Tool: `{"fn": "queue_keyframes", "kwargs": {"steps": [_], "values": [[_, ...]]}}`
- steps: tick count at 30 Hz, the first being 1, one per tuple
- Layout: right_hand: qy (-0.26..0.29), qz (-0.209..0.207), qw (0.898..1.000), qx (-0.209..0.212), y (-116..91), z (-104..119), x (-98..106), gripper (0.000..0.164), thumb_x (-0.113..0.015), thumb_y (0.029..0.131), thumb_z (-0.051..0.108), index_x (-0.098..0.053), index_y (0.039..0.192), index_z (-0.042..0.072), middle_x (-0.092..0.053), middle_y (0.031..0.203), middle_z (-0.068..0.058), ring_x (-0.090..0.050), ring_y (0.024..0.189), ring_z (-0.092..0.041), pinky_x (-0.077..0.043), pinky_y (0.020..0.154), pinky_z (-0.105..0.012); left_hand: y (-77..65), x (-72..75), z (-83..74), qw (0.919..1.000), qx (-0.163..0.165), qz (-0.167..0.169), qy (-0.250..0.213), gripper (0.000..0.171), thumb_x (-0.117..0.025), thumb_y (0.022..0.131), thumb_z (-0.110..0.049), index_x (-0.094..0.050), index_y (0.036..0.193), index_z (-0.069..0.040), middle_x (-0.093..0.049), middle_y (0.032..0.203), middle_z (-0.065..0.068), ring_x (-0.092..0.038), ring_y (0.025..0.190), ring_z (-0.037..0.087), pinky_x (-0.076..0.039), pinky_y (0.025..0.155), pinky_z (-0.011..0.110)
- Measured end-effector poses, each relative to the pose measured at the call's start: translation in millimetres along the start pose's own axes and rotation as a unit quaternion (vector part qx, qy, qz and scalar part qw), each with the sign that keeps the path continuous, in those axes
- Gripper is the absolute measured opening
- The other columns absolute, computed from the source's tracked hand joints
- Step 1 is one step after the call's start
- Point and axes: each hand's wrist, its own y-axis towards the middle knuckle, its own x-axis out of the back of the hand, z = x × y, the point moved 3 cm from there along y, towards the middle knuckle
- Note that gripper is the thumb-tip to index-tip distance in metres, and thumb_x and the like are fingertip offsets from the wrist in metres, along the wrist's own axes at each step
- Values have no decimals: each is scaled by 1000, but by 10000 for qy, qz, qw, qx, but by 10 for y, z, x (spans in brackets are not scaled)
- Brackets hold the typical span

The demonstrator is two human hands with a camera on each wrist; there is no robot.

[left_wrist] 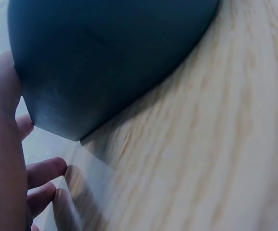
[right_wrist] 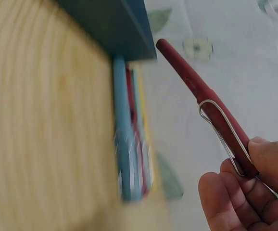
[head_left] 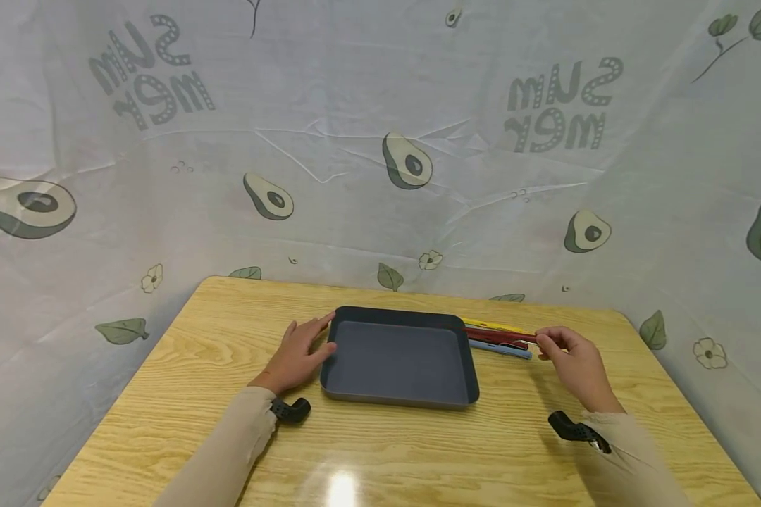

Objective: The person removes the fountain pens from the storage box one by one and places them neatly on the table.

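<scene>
My right hand [head_left: 573, 359] pinches a dark red pen [right_wrist: 216, 113] by its clip end between thumb and fingers. The pen's far end points left toward the tray, raised over the table in the right wrist view. Several pens lie side by side against the right side of a dark grey tray [head_left: 399, 360]; among them are a blue pen [head_left: 501, 349] and a yellow pen [head_left: 495, 324]. My left hand [head_left: 294, 358] rests at the tray's left side, fingers spread, thumb at the rim. In the left wrist view, some fingertips [left_wrist: 57, 166] reach down to the table.
A wood-grain table [head_left: 380, 458] carries the tray and pens. Behind it hangs a pale curtain [head_left: 342, 155] printed with avocados and leaves. Each wrist wears a black strap [head_left: 289, 410] with a protruding piece.
</scene>
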Motion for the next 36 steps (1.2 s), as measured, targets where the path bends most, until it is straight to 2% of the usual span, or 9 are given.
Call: {"fn": "queue_keyframes", "kwargs": {"steps": [4,10,13,16,20,25,30,34,36], "values": [[224,157,9988,-415,-54,-274,18,37,-52,111,27,-65,125,-5,-67,105,-21,-68,82,-11,-61,72,-26,6,3,40,10000,-44,-6,13,68,-57,106,-47,-32,165,-25,-44,161,10,-34,152,36,-1,126,62],[464,789,9935,-670,-49,-471,-186,35,-53,111,23,-65,122,-8,-70,98,-14,-65,79,-10,-59,69,-24,17,14,81,10000,-54,-26,32,67,-57,106,-45,-32,165,-24,-45,160,10,-34,152,36,-1,126,63],[-4,856,9954,-434,-15,-465,-270,32,-58,108,25,-70,118,-3,-72,100,-11,-65,82,-13,-57,70,-29,17,13,91,10000,-64,-17,41,67,-57,106,-46,-32,165,-24,-44,161,10,-34,152,36,-1,126,63],[-762,822,9936,109,24,-413,-312,25,-64,105,24,-75,112,2,-73,102,-12,-66,87,-23,-55,74,-40,2,9,93,10000,-58,-13,34,67,-56,106,-47,-32,165,-24,-44,161,9,-35,152,36,-1,126,63],[-1263,741,9859,803,52,-344,-342,13,-70,100,13,-79,102,4,-71,100,-12,-66,88,-28,-56,75,-47,-19,2,89,10000,-68,-43,20,67,-56,106,-47,-32,165,-24,-44,161,10,-35,151,36,-1,126,63],[-1540,588,9788,1218,143,-290,-327,5,-74,95,7,-77,92,10,-67,89,-3,-56,73,-15,-48,63,-34,-11,-15,89,9999,-98,-73,51,66,-54,107,-48,-32,165,-25,-43,162,9,-35,151,38,-1,126,63],[-1378,207,9838,1124,176,-221,-309,12,-68,102,14,-76,101,6,-67,91,-6,-56,73,-16,-47,62,-34,19,16,83,9999,-65,85,-3,67,-53,107,-49,-31,165,-24,-41,163,9,-34,152,38,0,125,64],[-1105,-408,9869,1107,105,-125,-313,21,-65,104,15,-73,113,-1,-67,103,-15,-63,85,-27,-55,69,-44,58,85,44,9996,91,252,-36,67,-49,108,-52,-30,165,-23,-41,163,10,-33,152,37,-6,126,64],[-1097,-681,9848,1163,63,-84,-332,25,-64,104,13,-70,120,-4,-65,109,-21,-63,92,-35,-57,74,-52,87,148,6,9997,134,138,144,68,-49,108,-52,-31,165,-20,-41,162,13,-32,152,39,-10,125,65]]}}
